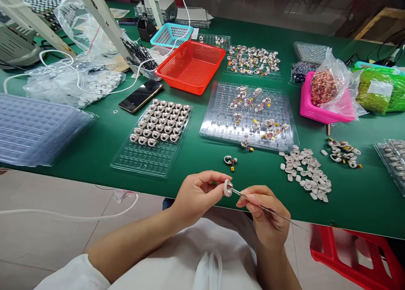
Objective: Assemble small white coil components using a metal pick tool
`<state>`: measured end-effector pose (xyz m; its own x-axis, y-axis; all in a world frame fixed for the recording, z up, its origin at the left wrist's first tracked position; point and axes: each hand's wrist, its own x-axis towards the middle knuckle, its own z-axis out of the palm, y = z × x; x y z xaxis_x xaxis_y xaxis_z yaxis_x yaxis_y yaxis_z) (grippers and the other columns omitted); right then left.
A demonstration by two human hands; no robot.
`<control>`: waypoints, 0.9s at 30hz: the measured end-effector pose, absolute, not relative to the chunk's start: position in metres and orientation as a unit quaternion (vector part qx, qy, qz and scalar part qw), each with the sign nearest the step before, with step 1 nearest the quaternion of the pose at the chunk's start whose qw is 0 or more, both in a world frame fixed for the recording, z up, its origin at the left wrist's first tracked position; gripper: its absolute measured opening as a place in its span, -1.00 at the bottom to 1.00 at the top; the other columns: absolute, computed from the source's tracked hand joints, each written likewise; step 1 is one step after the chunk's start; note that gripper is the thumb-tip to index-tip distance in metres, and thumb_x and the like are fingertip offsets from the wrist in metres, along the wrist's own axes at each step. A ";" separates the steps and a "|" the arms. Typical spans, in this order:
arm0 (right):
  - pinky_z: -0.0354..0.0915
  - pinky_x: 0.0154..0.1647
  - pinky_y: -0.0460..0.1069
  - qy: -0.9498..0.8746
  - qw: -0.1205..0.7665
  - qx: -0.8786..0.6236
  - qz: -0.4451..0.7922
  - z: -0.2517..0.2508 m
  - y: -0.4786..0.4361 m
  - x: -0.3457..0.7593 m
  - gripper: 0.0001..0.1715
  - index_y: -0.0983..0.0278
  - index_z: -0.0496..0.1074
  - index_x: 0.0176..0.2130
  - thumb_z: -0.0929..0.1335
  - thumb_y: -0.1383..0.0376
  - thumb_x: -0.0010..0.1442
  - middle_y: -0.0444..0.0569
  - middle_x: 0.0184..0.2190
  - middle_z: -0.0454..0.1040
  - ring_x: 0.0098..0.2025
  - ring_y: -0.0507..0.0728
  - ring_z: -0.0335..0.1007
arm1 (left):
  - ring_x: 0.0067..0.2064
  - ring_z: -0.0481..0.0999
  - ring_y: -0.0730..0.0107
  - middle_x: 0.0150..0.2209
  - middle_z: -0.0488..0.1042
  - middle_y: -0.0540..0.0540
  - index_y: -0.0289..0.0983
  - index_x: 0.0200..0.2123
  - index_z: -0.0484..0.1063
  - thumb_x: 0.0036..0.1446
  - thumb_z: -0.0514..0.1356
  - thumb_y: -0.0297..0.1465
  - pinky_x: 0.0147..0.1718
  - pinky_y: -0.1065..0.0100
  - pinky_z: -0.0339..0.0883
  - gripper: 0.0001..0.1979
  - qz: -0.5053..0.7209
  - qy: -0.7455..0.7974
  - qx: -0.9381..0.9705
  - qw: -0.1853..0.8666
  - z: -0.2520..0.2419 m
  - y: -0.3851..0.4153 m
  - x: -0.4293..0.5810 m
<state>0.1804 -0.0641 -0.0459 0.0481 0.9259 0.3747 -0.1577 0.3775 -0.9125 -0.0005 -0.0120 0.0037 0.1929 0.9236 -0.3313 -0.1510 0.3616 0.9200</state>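
Observation:
Between the thumb and fingers of my left hand [198, 191] is a small white, curved earphone-like housing [227, 188]. My right hand [267, 212] pinches a pair of thin metal tweezers [276, 214], whose tip reaches into or against the housing's open side; which of the two is hidden. Just beyond my hands, a similar part with a yellow tab [230, 161] lies on the green table. Farther left, a clear tray [142, 157] holds rows of shiny beige housings [161, 121]. On stacked clear trays [218, 117] ahead sit several loose parts with yellow tabs.
Small white caps [306, 172] lie scattered at right, near a pile of parts [343, 152]. A red basket [193, 70], a phone [141, 96] and a pink basket [327, 110] stand farther back. Empty trays [38, 125] are stacked at left. A red stool [351, 252] is below right.

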 end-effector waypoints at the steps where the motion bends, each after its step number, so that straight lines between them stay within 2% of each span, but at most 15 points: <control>1: 0.56 -0.30 0.01 -0.520 0.638 -0.361 0.438 -0.046 -0.065 0.179 -0.62 0.13 0.58 0.02 0.36 0.50 0.34 0.00 -0.10 0.56 -0.26 0.07 0.57 | -0.40 0.64 0.45 -0.41 0.70 -0.07 -0.31 -0.33 0.68 -0.02 0.40 -0.48 -0.36 0.55 0.51 -0.88 0.406 0.492 0.412 0.650 0.002 -0.013 0.000; 9: 0.50 -0.40 -0.04 -0.430 0.665 -0.384 0.475 -0.044 -0.063 0.168 -0.75 0.13 0.61 -0.04 0.38 0.39 0.36 -0.03 -0.15 0.57 -0.38 0.02 0.54 | -0.36 0.67 0.38 -0.36 0.68 -0.14 -0.35 -0.27 0.67 0.10 0.29 -0.51 -0.34 0.48 0.55 -0.85 0.440 0.484 0.572 0.495 -0.005 -0.016 -0.002; 14: 0.43 -0.48 -0.07 -0.392 0.667 -0.406 0.487 -0.044 -0.061 0.164 -0.80 0.13 0.62 -0.08 0.40 0.35 0.35 -0.05 -0.20 0.57 -0.48 -0.04 0.48 | -0.36 0.65 0.38 -0.37 0.68 -0.14 -0.34 -0.26 0.67 0.11 0.27 -0.53 -0.34 0.46 0.56 -0.83 0.449 0.471 0.611 0.450 -0.006 -0.017 -0.001; 17: 0.38 -0.53 -0.09 -0.388 0.667 -0.404 0.492 -0.045 -0.059 0.163 -0.81 0.14 0.63 -0.09 0.40 0.34 0.36 -0.04 -0.21 0.58 -0.52 -0.06 0.44 | -0.36 0.65 0.36 -0.37 0.68 -0.14 -0.34 -0.28 0.67 0.09 0.29 -0.51 -0.34 0.46 0.55 -0.85 0.437 0.486 0.590 0.475 -0.006 -0.016 -0.001; 20: 0.39 -0.55 -0.08 -0.414 0.666 -0.377 0.493 -0.046 -0.059 0.167 -0.78 0.14 0.62 -0.08 0.39 0.37 0.36 -0.03 -0.18 0.58 -0.53 -0.05 0.44 | -0.36 0.66 0.35 -0.37 0.69 -0.14 -0.33 -0.30 0.68 0.05 0.32 -0.48 -0.34 0.47 0.55 -0.86 0.416 0.499 0.529 0.546 -0.002 -0.014 -0.002; 24: 0.43 -0.57 -0.08 -0.480 0.647 -0.351 0.477 -0.046 -0.061 0.177 -0.69 0.13 0.61 -0.02 0.37 0.43 0.35 0.02 -0.16 0.59 -0.45 0.00 0.48 | -0.40 0.64 0.42 -0.43 0.68 -0.07 -0.31 -0.33 0.68 -0.01 0.37 -0.47 -0.37 0.51 0.53 -0.88 0.380 0.490 0.426 0.659 0.006 -0.011 -0.001; 27: 0.45 -0.58 -0.07 -0.510 0.636 -0.356 0.456 -0.046 -0.063 0.183 -0.66 0.11 0.61 0.00 0.37 0.44 0.33 0.04 -0.17 0.60 -0.38 0.07 0.52 | -0.43 0.61 0.46 -0.50 0.65 -0.02 -0.30 -0.37 0.67 -0.04 0.40 -0.48 -0.38 0.54 0.50 -0.91 0.367 0.482 0.383 0.697 0.011 -0.009 0.000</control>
